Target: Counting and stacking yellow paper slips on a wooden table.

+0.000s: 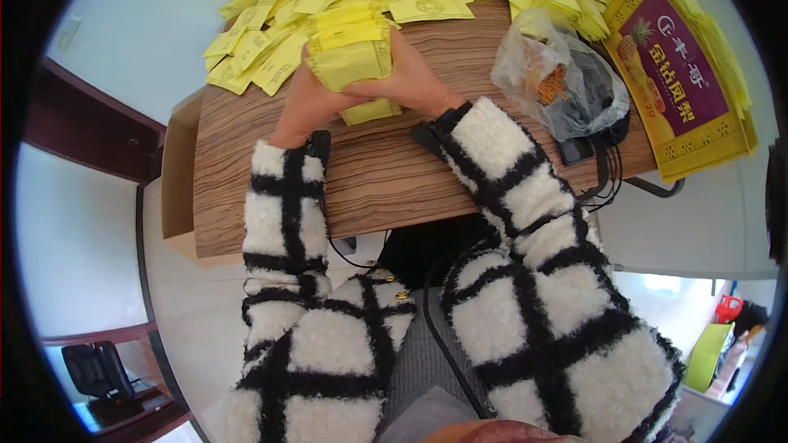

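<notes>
Between my two hands is a stack of yellow paper bags (351, 61), gripped from both sides above the wooden table. My left hand (310, 102) closes round its left side, and my right hand (419, 74) round its right side, with fingers reaching across the near face. The far fingers of both hands are hidden behind the stack. Beyond them a large heap of loose flat yellow bags (427, 8) spreads along the table's far edge.
At the right of the wooden table (369, 180) lies a clear plastic bag (566, 115) with orange-brown contents, beside black cables (603, 172). A yellow and purple carton (673, 74) stands at the far right, holding upright yellow bags. A cardboard box (176, 172) sits by the left edge.
</notes>
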